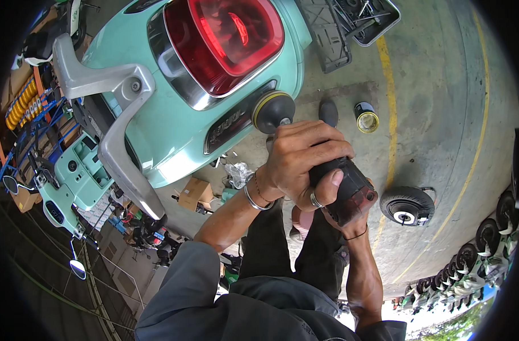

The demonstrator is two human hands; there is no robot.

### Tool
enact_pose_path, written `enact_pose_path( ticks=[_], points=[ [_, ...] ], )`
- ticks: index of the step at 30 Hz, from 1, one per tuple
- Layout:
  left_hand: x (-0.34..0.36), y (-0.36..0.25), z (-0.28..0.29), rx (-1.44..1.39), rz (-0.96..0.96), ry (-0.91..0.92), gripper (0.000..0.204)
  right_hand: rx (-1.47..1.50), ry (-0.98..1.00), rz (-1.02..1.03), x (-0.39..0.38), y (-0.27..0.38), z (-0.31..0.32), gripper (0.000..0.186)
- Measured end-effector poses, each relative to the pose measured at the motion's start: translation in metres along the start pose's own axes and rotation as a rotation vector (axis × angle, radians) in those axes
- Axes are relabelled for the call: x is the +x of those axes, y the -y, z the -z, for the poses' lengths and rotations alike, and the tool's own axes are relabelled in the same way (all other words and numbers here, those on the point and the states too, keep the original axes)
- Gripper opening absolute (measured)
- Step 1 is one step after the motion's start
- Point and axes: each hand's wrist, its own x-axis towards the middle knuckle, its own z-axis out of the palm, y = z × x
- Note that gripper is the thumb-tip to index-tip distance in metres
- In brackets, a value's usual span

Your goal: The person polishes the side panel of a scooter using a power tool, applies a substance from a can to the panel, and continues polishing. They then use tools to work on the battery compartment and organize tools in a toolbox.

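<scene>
Both hands (305,156) gripping polisher (344,190), pad (272,111) at scooter (214,113) edge

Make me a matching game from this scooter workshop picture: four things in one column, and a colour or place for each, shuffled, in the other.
Things:
1. tail lamp
2. scooter body
3. small tin
4. loose wheel

Colour or place:
A. on the floor, right of the power tool
B. red
C. mint green
D. on the floor, yellow rim, beyond the hands

Pairs: 1-B, 2-C, 3-D, 4-A

glossy mint scooter body (174,113), rough concrete floor (430,113)
</scene>
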Motion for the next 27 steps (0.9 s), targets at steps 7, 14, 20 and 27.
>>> enact_pose_path(
  ticks=[7, 14, 20, 27],
  points=[
    [-0.008, -0.008, 0.016, 0.003, -0.011, 0.018, 0.036, -0.020, 0.011, 0.023, -0.011, 0.010, -0.012, 0.026],
    [-0.064, -0.036, 0.064, 0.016, -0.049, 0.070, 0.040, 0.115, 0.017, -0.039, -0.059, 0.024, -0.075, 0.026],
    [-0.132, -0.050, 0.120, 0.011, -0.150, 0.076, 0.043, 0.111, -0.090, 0.058, -0.109, 0.038, -0.157, 0.028],
    [-0.228, -0.048, 0.193, 0.069, -0.267, 0.216, 0.045, 0.206, -0.178, 0.136, -0.165, 0.032, -0.290, 0.025]
  ],
)
